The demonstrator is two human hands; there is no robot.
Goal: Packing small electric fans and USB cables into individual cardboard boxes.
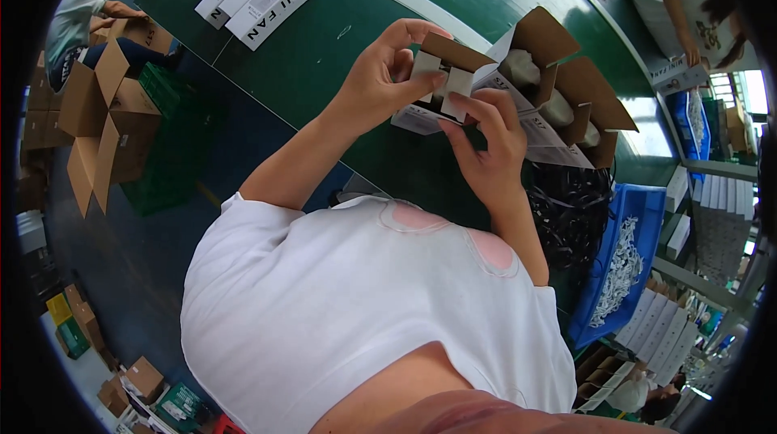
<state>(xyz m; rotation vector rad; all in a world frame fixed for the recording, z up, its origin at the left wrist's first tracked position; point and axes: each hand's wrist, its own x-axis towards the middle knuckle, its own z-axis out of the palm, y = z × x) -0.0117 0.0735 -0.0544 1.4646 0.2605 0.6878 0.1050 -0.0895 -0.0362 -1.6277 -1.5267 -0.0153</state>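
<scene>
My left hand wraps the far left side of a small white carton with a brown inside, its thumb lying on an end flap. On the near right, my right hand has its fingers and thumb closed on the same carton, by another small flap. The carton's top is open and its larger brown lid flap stands up. What lies inside is mostly hidden. Just right of it stand several open cartons of the same kind, each with a white wrapped item in it.
Several closed white boxes lie on the green table. A heap of black cords and a blue bin of small white pieces are at right. A co-worker sits far left beyond an open cardboard box; another works far right.
</scene>
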